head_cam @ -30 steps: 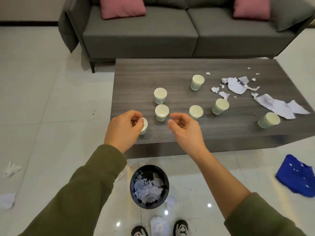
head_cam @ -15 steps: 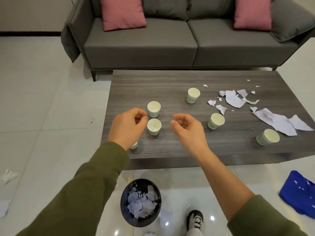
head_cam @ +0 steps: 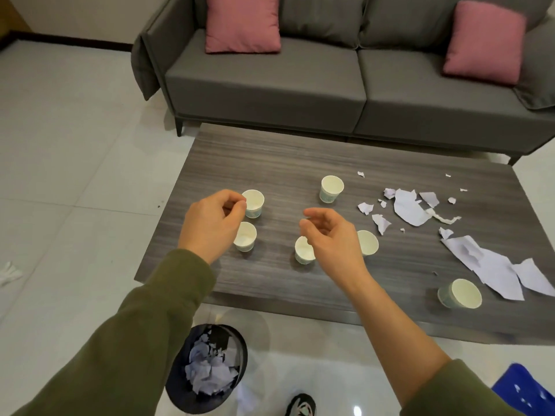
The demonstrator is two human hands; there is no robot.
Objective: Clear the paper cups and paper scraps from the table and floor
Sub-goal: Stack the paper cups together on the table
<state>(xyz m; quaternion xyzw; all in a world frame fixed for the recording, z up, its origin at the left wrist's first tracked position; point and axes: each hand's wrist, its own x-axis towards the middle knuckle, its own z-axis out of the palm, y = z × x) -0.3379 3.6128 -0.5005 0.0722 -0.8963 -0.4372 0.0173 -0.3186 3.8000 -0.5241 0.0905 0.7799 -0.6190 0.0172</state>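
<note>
Left hand is over the table's 9 o'clock side, fingers curled in narrow, thumb and index tips at the rim of cup 1, which sits at the hand's 2 o'clock. Cannot tell if it pinches the rim or only touches it. Cup 2 stands just beside the same hand at its 4 o'clock, partly covered by it.

Right hand hangs mid-table, fingers loosely curled, holding nothing. Cup 3 is partly under it at 8 o'clock, cup 4 pokes out at 3 o'clock. Cup 5 stands at the right hand's 12 o'clock, apart from it. Cup 6 is near the table's 4 o'clock edge, well apart from both hands.

Paper scraps are spread over the table's 2 to 3 o'clock area, and larger torn sheets lie toward 4 o'clock.

On the floor at the table's 6 o'clock: a dark bin with crumpled paper inside. A floor scrap lies far out at 9 o'clock. Grey sofa with 2 pink cushions at 12 o'clock.
</note>
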